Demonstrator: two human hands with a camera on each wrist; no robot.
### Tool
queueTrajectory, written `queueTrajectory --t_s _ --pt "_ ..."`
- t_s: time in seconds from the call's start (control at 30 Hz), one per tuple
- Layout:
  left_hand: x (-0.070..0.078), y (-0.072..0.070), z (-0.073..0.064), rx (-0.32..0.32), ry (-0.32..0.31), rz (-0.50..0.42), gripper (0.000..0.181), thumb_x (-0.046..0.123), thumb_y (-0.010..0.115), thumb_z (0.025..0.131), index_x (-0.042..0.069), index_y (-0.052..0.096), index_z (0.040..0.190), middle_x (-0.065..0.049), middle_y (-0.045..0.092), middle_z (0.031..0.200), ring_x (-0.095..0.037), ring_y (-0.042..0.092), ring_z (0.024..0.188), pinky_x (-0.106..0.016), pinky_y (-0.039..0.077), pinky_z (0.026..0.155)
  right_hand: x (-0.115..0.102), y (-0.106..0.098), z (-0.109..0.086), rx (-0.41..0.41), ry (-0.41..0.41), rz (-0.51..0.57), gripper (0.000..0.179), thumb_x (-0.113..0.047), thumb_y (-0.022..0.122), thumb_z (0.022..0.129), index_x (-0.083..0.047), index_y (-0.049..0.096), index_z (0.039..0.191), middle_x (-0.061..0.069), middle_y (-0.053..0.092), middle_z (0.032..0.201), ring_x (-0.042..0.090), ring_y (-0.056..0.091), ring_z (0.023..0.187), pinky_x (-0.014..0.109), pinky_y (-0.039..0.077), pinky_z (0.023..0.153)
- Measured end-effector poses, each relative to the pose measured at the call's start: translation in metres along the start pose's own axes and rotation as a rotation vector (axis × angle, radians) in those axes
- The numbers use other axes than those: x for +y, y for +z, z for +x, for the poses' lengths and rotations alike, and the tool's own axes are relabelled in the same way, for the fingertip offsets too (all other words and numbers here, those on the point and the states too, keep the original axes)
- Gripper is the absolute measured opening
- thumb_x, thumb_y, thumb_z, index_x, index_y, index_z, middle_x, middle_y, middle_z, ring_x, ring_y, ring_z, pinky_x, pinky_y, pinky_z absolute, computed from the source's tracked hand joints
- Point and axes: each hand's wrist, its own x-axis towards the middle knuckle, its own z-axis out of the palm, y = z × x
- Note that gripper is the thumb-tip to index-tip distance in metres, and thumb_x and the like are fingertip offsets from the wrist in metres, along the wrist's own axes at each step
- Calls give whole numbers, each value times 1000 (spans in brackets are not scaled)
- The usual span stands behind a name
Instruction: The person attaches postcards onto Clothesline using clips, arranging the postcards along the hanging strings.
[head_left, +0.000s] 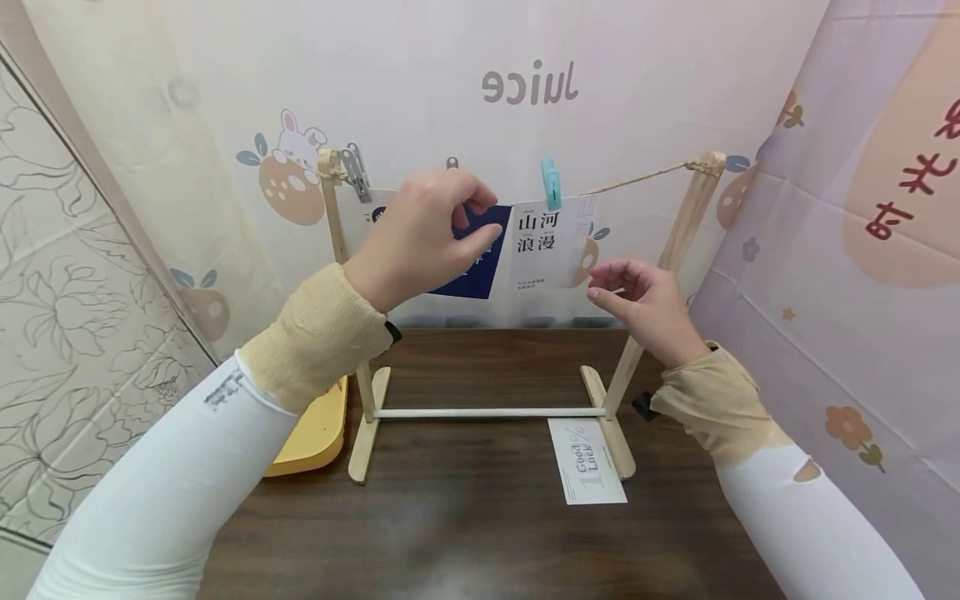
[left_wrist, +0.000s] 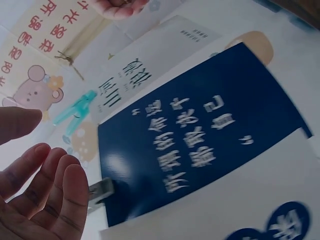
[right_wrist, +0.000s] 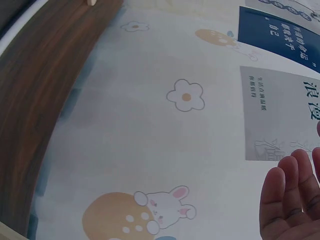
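My left hand (head_left: 423, 237) is raised in front of the navy card (left_wrist: 200, 135), its thumb and bent fingers apart with nothing between them. A grey clip (left_wrist: 101, 190) fastens that card to the twine. Beside it hangs a white card with large characters (head_left: 543, 258), held up by a teal clothespin (head_left: 551, 183). My right hand (head_left: 643, 304) hovers by this card's lower right edge, fingers loosely bent and holding nothing. Another white card (left_wrist: 295, 172) hangs at the left, near a grey clothespin (head_left: 356, 172); my left hand partly covers it in the head view.
A wooden stand carries the twine (head_left: 637, 178) between two posts, joined low down by a white rod (head_left: 487, 412). On the brown table (head_left: 420, 533) lies a "Good Luck" card (head_left: 588, 467), by the stand's right foot. A yellow tray (head_left: 318, 429) sits at the left. Printed curtains surround the table.
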Motion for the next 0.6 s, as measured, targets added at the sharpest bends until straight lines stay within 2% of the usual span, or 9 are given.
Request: queueTrajectory --t_s 0.17,0.3,0.6 --pt "-9 6 -13 6 -7 3 22 12 75 100 -2 77 117 -17 78 113 -28 67 93 -40 58 87 9 4 -7 -16 -2 1 16 1 76 98 3 70 113 -14 72 94 3 69 88 16 57 76" --pt "-14 11 -22 5 -17 0 22 13 77 100 -2 77 116 -16 79 113 -26 67 93 -39 58 85 16 6 -13 -26 5 -43 20 -1 77 97 6 70 115 -14 72 94 2 68 89 15 57 76" --pt "-30 23 -36 23 -15 -33 22 11 78 97 -3 78 114 -17 78 109 -27 65 90 -39 55 83 29 8 -22 -51 17 -67 22 -1 76 98 5 71 118 3 76 103 3 69 90 16 56 79"
